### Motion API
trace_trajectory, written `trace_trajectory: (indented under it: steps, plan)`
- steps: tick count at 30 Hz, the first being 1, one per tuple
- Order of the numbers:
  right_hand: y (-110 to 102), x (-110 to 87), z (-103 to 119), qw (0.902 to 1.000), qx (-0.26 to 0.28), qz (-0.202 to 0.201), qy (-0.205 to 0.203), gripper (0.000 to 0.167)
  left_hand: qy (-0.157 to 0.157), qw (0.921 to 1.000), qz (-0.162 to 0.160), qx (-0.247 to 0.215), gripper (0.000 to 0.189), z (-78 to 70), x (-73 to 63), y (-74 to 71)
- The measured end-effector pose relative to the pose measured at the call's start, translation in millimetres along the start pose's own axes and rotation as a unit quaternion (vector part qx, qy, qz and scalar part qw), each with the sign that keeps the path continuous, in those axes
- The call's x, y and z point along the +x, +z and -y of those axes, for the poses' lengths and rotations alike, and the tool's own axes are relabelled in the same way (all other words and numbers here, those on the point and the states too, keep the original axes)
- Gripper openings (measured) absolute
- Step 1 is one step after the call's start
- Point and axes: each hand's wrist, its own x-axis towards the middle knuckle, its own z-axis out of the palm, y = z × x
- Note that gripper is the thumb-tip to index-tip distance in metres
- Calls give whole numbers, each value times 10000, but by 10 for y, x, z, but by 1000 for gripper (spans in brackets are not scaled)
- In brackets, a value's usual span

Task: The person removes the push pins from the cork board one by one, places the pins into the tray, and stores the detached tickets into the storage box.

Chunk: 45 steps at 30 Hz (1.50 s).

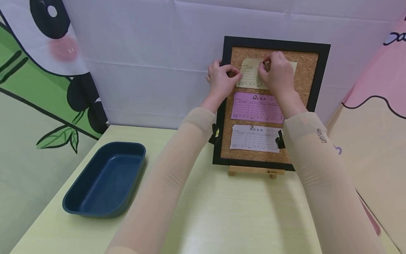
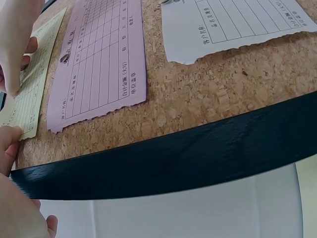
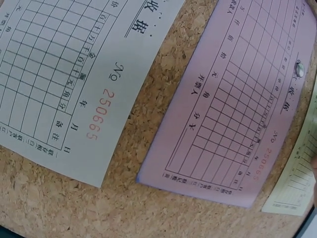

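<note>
Head view: left hand pinched on yellow slip, right hand pinched on pin.

Before me I see thin, close-fitting beige fabric sleeves, slightly wrinkled, with banded cuffs and small dark "LetsSlim" lettering on the right one.
</note>
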Motion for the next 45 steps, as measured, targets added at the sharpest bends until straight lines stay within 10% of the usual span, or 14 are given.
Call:
trace_trajectory:
  steps: [32,45]
  plan:
    - [-91,29,20,9997,221,-30,140,24,-193,9998,57,55,23,-43,-20,-14]
    - [-212,-60,51,9976,416,-471,-301,24,-194,9979,-473,-393,20,50,-92,-197]
